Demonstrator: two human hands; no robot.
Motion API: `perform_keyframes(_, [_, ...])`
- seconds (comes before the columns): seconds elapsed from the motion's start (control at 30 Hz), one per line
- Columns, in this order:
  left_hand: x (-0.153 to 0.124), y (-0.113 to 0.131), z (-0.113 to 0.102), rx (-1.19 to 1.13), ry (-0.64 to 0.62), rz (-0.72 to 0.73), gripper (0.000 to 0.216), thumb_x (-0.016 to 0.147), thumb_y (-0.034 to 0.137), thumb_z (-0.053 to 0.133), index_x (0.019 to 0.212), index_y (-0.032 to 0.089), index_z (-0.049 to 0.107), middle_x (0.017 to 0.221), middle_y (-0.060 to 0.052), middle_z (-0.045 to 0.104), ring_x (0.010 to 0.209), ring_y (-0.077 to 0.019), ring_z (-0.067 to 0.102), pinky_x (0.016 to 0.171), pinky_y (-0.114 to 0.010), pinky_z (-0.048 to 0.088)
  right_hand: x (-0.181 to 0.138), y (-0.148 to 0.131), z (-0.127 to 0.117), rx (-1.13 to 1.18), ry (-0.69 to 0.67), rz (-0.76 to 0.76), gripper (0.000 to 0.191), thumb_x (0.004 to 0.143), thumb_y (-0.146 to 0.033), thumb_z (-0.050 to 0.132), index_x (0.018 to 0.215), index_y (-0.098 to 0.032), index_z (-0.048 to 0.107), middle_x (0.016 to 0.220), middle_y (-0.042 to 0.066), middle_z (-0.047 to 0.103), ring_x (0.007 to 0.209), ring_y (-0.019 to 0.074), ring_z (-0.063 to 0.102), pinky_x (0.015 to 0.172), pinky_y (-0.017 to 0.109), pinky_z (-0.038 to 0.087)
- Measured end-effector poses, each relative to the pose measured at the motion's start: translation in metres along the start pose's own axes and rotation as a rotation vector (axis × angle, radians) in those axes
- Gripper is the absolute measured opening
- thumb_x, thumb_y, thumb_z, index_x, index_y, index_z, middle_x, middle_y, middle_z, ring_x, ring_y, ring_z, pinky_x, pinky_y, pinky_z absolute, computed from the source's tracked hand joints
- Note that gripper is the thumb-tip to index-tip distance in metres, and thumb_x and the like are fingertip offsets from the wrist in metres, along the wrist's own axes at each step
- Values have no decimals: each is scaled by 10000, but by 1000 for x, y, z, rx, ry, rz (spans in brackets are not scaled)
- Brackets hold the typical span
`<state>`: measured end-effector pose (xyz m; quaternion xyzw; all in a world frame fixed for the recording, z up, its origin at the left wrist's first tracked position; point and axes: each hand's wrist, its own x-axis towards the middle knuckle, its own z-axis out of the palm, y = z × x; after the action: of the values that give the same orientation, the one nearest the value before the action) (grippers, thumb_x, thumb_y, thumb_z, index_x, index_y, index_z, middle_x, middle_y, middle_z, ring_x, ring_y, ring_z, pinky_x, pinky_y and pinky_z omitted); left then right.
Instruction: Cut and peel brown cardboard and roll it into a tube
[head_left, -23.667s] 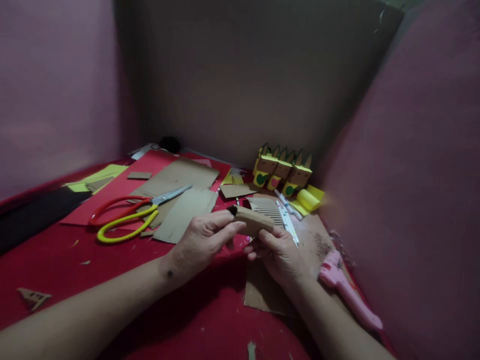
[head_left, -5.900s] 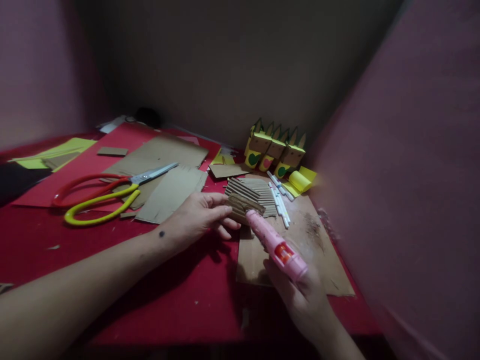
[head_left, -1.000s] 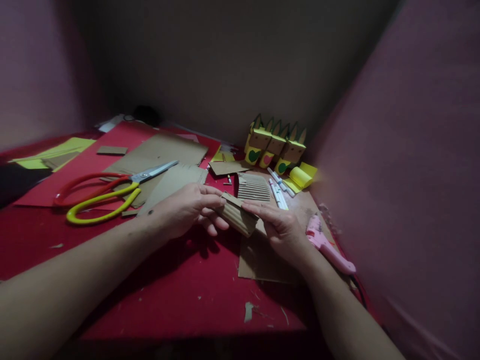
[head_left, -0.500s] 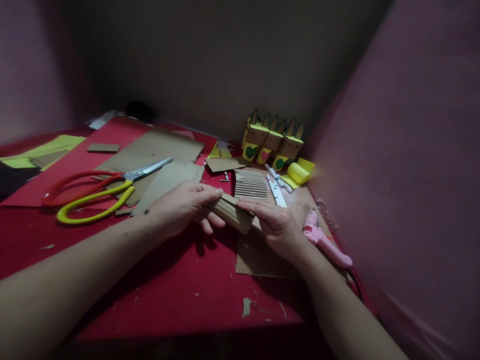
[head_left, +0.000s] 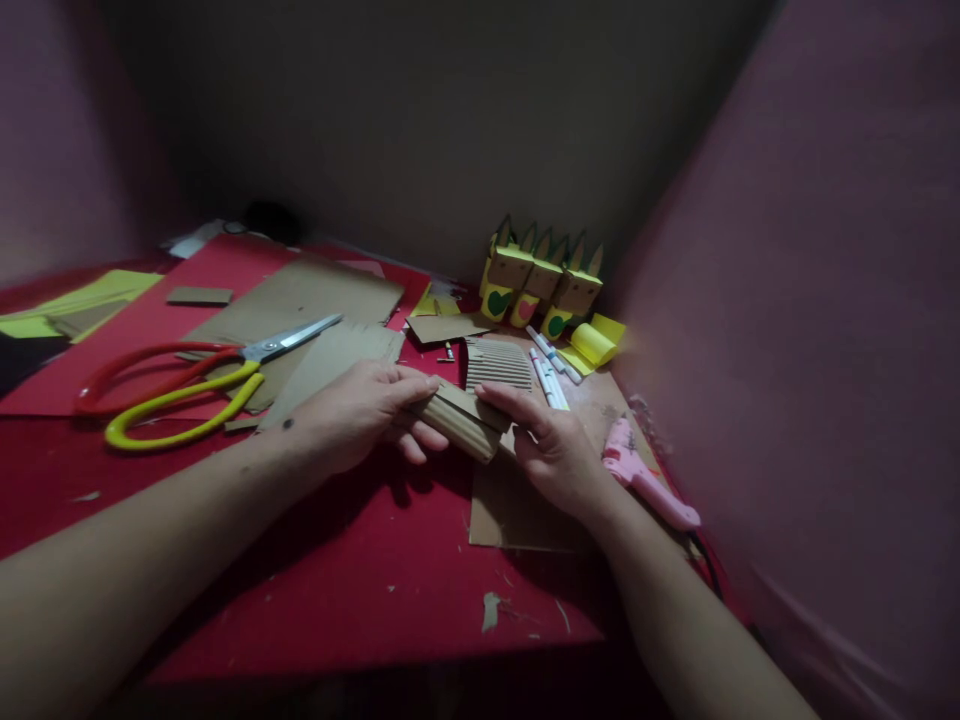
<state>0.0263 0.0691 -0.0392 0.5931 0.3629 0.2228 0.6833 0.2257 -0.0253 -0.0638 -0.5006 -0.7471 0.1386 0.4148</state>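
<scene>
A rolled piece of corrugated cardboard (head_left: 459, 425) is held low over the red table (head_left: 322, 590) between both hands. My left hand (head_left: 352, 415) grips its left end, thumb on top and fingers curled beneath. My right hand (head_left: 551, 450) presses on its right end with the fingers closed over it. Just behind the roll lies a flat ribbed cardboard sheet (head_left: 499, 362). A pink glue gun (head_left: 645, 480) rests on the table to the right of my right hand.
Red and yellow scissors (head_left: 187, 385) lie on brown cardboard sheets (head_left: 300, 310) at the left. Three yellow and brown paper figures (head_left: 536, 285), a yellow paper roll (head_left: 596, 345) and white markers (head_left: 547, 372) sit by the back wall. Pink walls close in on the right.
The glue gun, held in my right hand some seconds ago, now lies on the table. Both hands stay on the cardboard roll; my right fingers have curled more tightly over its end.
</scene>
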Motion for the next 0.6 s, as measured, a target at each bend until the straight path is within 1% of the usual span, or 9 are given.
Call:
perform_keyframes(0.07, [0, 1, 1, -3, 30, 3, 291, 884, 319, 553, 810, 88, 713, 711, -123, 744, 495, -140, 654, 408, -169, 514, 2, -4, -1, 18, 144, 97, 533, 723, 9, 446, 1165, -227, 629, 1149, 37, 687, 1087, 170, 633, 982, 351, 492])
perform_keyframes(0.1, [0, 2, 1, -14, 42, 8, 290, 887, 318, 549, 826, 87, 714, 709, -124, 744, 505, -145, 660, 410, -170, 516, 3, -6, -1, 50, 243, 169, 419, 736, -31, 481, 1065, -215, 663, 1036, 33, 708, 979, 162, 660, 905, 327, 524])
perform_keyframes(0.13, [0, 2, 1, -28, 54, 17, 288, 889, 316, 547, 845, 85, 714, 725, -129, 746, 528, -154, 672, 419, -174, 524, 5, -7, -2, 115, 331, 259, 282, 750, -84, 521, 953, -202, 679, 907, 24, 707, 844, 148, 666, 795, 295, 547])
perform_keyframes(0.17, [0, 3, 2, -42, 65, 26, 283, 888, 313, 548, 864, 84, 713, 756, -135, 750, 559, -165, 686, 431, -182, 534, 6, -8, -2, 214, 387, 362, 145, 763, -150, 559, 843, -188, 673, 785, 13, 682, 706, 130, 641, 667, 262, 542])
perform_keyframes(0.2, [0, 3, 2, -52, 74, 37, 278, 887, 308, 550, 883, 81, 710, 795, -143, 754, 588, -176, 697, 444, -191, 544, 8, -9, -2, 339, 402, 472, 80, 769, -222, 592, 761, -173, 655, 696, 5, 649, 595, 111, 597, 548, 233, 503])
perform_keyframes(0.27, [0, 2, 2, -55, 82, 51, 279, 890, 302, 545, 911, 73, 703, 854, -159, 754, 623, -187, 708, 470, -204, 559, 10, -10, -1, 582, 353, 658, 219, 758, -353, 645, 688, -145, 634, 603, 5, 607, 464, 82, 512, 397, 195, 390])
perform_keyframes(0.37, [-1, 2, 4, -50, 74, 63, 295, 904, 290, 519, 956, 57, 692, 900, -177, 749, 646, -190, 712, 502, -208, 567, 13, -9, 3, 792, 316, 783, 329, 694, -440, 718, 693, -122, 632, 531, -15, 559, 372, 54, 430, 315, 175, 269])
perform_keyframes(0.47, [-3, 2, 6, -53, 82, 67, 300, 913, 280, 505, 999, 52, 681, 946, -185, 743, 688, -200, 719, 528, -214, 576, 14, -8, 7, 871, 357, 824, 295, 623, -366, 778, 663, -136, 597, 493, -44, 523, 335, 43, 392, 292, 171, 227])
perform_keyframes(0.6, [-5, 3, 9, -49, 94, 69, 316, 924, 293, 499, 1021, 47, 671, 965, -192, 738, 730, -221, 727, 564, -234, 593, 16, -8, 11, 874, 387, 832, 228, 576, -251, 771, 603, -143, 572, 459, -47, 512, 320, 41, 376, 284, 173, 200])
